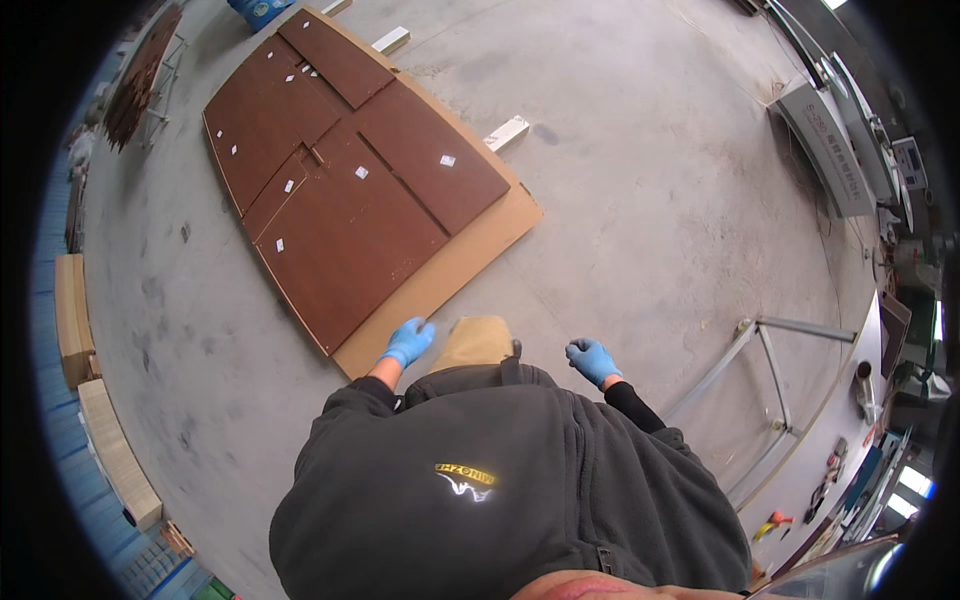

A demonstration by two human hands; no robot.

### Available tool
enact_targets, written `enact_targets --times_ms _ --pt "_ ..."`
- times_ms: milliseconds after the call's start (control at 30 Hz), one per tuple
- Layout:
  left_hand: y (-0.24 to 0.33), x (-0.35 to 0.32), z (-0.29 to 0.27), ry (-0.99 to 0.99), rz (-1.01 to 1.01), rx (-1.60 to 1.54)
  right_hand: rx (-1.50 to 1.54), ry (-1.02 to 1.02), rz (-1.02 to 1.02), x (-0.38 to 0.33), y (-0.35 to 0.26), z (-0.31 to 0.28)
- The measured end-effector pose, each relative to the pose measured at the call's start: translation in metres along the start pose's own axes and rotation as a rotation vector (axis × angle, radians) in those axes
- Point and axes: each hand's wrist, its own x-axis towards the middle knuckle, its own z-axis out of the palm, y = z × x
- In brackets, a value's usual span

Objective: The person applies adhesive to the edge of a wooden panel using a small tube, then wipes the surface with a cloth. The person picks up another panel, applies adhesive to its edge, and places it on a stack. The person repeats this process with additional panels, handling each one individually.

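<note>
My left hand [408,342], in a blue glove, is loosely closed with nothing showing in it. It is nearest the front corner of a stack of flat panels, and I cannot tell whether it touches. Several reddish-brown panels [340,240] with small white labels lie on a larger tan board [480,240]. My right hand [592,360], gloved the same way, hangs over the grey floor at my other side. Its fingers are curled in, and no object shows between them. My tan trouser leg [475,340] appears between the two hands.
White blocks [507,133] stick out from under the tan board. On the right stand a metal frame [770,370], a white worktable [800,460] with tools, and a light-coloured machine [825,150]. Long tan packages [118,455] lie at far left; another panel stack [145,80] stands at upper left.
</note>
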Motion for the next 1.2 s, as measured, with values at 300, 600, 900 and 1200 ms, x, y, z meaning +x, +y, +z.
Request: enact_targets --times_ms 300,600,900,1200 --pt "0.016 0.085 0.055 0.293 -0.549 -0.208 0.267 -0.089 -0.214 0.163 -0.077 -0.174" --pt "0.421 0.290 -0.013 0.022 0.117 -0.336 0.353 0.112 0.305 0.242 0.069 -0.411" --pt "0.623 0.444 -0.053 0.305 -0.014 -0.546 0.040 -0.125 0.230 0.461 0.073 -0.640" --pt "0.584 0.455 -0.018 0.391 -0.689 -0.735 0.007 0.107 -0.053 0.755 -0.262 -0.898"
